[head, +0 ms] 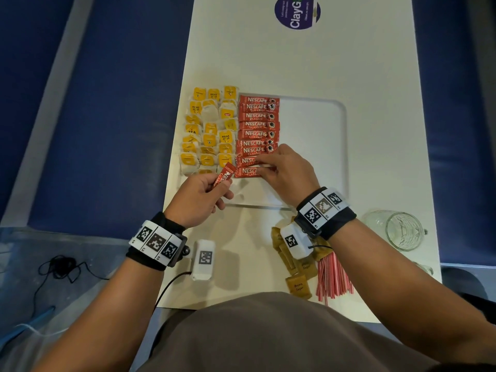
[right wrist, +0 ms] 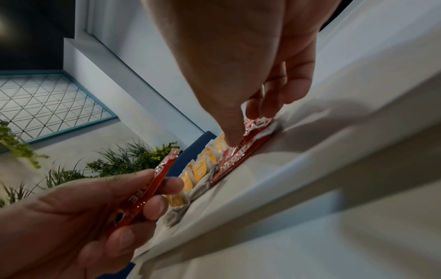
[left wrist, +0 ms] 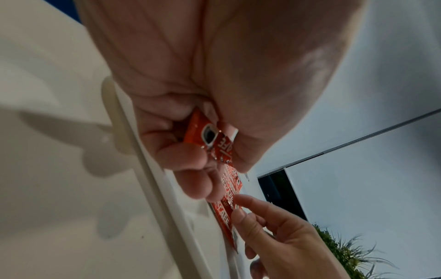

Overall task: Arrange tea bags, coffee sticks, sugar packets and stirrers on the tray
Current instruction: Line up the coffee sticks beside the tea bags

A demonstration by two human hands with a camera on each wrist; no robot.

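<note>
A white tray lies on the table. Several yellow tea bags fill its left part in rows. Beside them runs a column of red Nescafe coffee sticks. My left hand pinches one loose coffee stick just above the tray's near left corner. My right hand reaches over the near end of the column; its thumb and fingers press on the nearest sticks. Brown sugar packets and red-white stirrers lie near me, off the tray.
A clear glass jar lies on its side at the table's right edge. A round purple sticker sits at the far end. The tray's right half holds nothing. Blue floor surrounds the table.
</note>
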